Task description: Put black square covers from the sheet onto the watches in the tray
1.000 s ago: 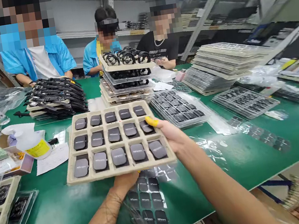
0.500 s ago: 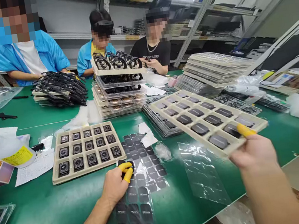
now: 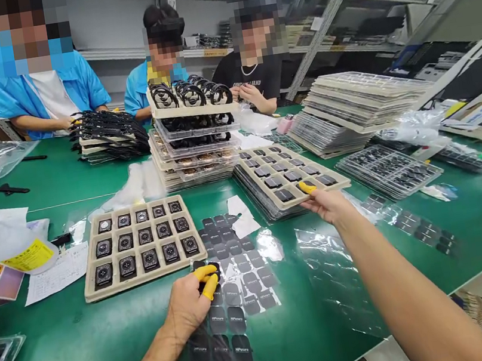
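Note:
My right hand [image 3: 326, 202], a yellow finger cot on it, grips the near edge of a cream tray [image 3: 247, 175]. Dark rounded-square watch bodies [image 3: 285, 195] fill its compartments, and it rests on or just over a stack of clear trays [image 3: 259, 202]. My left hand [image 3: 191, 302] is closed, with yellow-cotted fingers pinching a small black rounded piece [image 3: 198, 265], partly hidden. Under and beside it run sheets of dark square stickers [image 3: 237, 320]. Another cream tray [image 3: 146, 273] to the left holds watch bodies with their sensor backs up.
Behind stand a tall stack of trays with black straps [image 3: 193, 136], a strap pile [image 3: 110, 136] and stacked trays [image 3: 348, 110]. A bottle [image 3: 20, 249] is at left. Clear film [image 3: 336, 275] lies front right. Three people sit across the table.
My right hand has carried the cream tray away from me and leftward, down to the clear tray stack. My left hand stays nearly in place, still pinching the black piece.

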The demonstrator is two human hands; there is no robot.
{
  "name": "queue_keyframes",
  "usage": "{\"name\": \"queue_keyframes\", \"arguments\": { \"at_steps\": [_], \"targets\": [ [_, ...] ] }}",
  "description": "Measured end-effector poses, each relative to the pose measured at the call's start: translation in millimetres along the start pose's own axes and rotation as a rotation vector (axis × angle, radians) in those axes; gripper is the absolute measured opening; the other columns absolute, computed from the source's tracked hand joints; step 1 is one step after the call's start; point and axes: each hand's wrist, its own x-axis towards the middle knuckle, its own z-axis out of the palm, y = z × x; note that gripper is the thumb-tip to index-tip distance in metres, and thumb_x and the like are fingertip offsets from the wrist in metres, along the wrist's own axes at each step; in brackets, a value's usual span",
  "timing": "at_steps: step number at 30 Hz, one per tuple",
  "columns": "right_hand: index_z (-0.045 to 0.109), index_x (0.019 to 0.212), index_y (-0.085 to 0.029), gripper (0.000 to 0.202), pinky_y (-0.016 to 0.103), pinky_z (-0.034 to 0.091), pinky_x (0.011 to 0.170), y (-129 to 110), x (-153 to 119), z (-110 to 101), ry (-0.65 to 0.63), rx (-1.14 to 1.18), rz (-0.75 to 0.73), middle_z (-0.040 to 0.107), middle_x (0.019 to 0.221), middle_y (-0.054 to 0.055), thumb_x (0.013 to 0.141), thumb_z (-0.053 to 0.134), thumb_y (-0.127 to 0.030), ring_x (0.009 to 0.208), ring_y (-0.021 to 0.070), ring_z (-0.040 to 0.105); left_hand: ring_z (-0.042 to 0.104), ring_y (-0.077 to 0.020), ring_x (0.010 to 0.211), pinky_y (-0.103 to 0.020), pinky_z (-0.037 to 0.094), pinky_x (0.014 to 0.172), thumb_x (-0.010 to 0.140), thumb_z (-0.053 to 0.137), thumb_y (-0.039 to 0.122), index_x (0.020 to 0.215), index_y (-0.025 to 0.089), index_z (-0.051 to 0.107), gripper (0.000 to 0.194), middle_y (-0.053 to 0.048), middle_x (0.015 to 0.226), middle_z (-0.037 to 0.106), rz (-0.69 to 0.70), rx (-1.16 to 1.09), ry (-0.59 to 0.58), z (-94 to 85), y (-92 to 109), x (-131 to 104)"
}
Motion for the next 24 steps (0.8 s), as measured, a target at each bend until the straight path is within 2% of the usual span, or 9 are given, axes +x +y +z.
{"name": "queue_keyframes", "arguments": {
  "at_steps": [4, 8, 12, 17, 20, 24],
  "targets": [
    [0.063, 0.091, -0.017, 0.019, 0.021, 0.055, 0.039, 1, -4, -16, 0.011, -0.150, 0.090, 0.060, 0.063, 0.003, 0.082, 0.076, -0.027, 0.043, 0.0112, 0.054, 0.076, -0.0189, 0.092, -0.028, 0.057, 0.086, 0.094, 0.052, 0.028, 0.116, 0.025, 0.073, 0.030, 0.001, 0.102, 0.081, -0.001, 0.013, 0.000, -0.7, 1, 0],
    [0.062, 0.096, -0.019, 0.027, 0.030, 0.059, 0.046, -3, -10, -21, -0.029, -0.162, 0.176, 0.065, 0.075, 0.008, 0.083, 0.074, -0.039, 0.056, 0.0179, 0.064, 0.076, -0.0189, 0.093, -0.028, 0.058, 0.085, 0.094, 0.052, 0.028, 0.117, 0.024, 0.073, 0.031, 0.000, 0.102, 0.081, 0.012, 0.018, 0.001, -1.4, 0, 0],
    [0.057, 0.103, -0.023, 0.027, 0.044, 0.062, 0.060, -6, -14, -6, -0.072, -0.061, 0.275, 0.066, 0.087, 0.006, 0.091, 0.061, -0.047, 0.075, 0.0219, 0.068, 0.076, -0.0188, 0.092, -0.029, 0.058, 0.085, 0.094, 0.051, 0.030, 0.116, 0.025, 0.073, 0.031, 0.000, 0.102, 0.081, 0.029, 0.021, 0.008, -1.5, -1, 0],
    [0.056, 0.090, -0.022, 0.033, 0.049, 0.059, 0.059, -10, -9, 16, -0.036, 0.020, 0.410, 0.063, 0.081, 0.007, 0.090, 0.054, -0.055, 0.073, 0.0252, 0.064, 0.076, -0.0194, 0.092, -0.030, 0.059, 0.085, 0.095, 0.050, 0.032, 0.117, 0.024, 0.072, 0.032, 0.001, 0.101, 0.081, 0.028, 0.031, 0.001, -0.8, -3, 1],
    [0.056, 0.083, -0.024, 0.038, 0.045, 0.058, 0.061, -12, -5, 15, -0.049, 0.073, 0.379, 0.062, 0.077, 0.005, 0.088, 0.052, -0.062, 0.071, 0.0239, 0.061, 0.076, -0.0194, 0.092, -0.030, 0.059, 0.085, 0.095, 0.050, 0.032, 0.118, 0.024, 0.072, 0.033, 0.000, 0.100, 0.081, 0.027, 0.034, -0.004, 0.0, -4, 1],
    [0.055, 0.081, -0.023, 0.039, 0.038, 0.056, 0.067, -5, -5, 13, -0.073, 0.127, 0.189, 0.063, 0.074, 0.003, 0.092, 0.044, -0.059, 0.074, 0.0211, 0.062, 0.076, -0.0193, 0.092, -0.030, 0.058, 0.086, 0.094, 0.052, 0.030, 0.116, 0.025, 0.073, 0.031, 0.001, 0.101, 0.081, 0.021, 0.035, -0.002, 0.9, -4, 1]
  ]
}}
